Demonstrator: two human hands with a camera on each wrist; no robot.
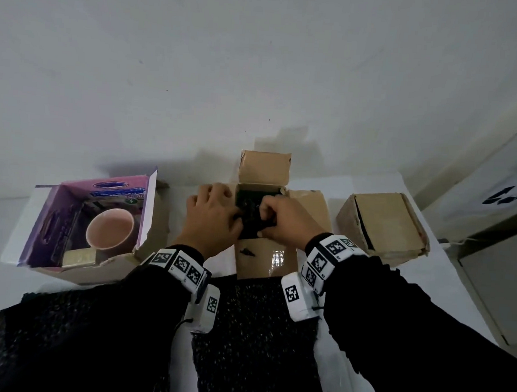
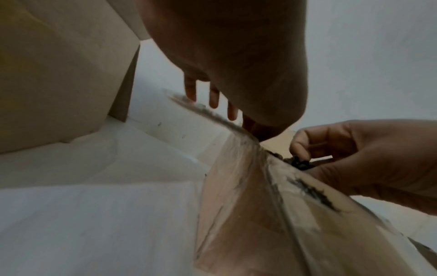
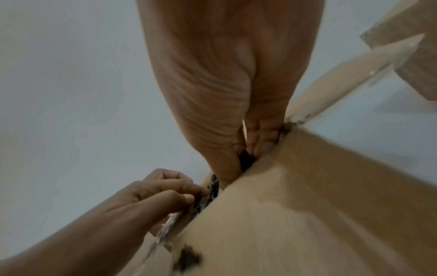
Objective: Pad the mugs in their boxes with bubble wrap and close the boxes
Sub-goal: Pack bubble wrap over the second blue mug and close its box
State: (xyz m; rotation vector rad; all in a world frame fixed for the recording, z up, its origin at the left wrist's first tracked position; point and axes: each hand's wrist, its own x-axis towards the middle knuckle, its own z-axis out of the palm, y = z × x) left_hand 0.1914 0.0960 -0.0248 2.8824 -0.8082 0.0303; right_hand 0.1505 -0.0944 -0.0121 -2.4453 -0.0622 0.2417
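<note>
Head view: both hands, left hand [image 1: 212,220] and right hand [image 1: 283,220], have fingers curled, pinching black bubble wrap [image 1: 250,216] into the middle brown cardboard box [image 1: 265,257]. Padding step; next, fold the 12 o'clock flap [image 1: 265,167].

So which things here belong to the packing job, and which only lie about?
Belong to the job:
- open brown cardboard box, both hands inside
- black bubble wrap, pinched by left hand and right hand
- pink mug in open purple-lined box
- shut brown cardboard box

Lying about:
- dark speckled cloth
- white table
</note>
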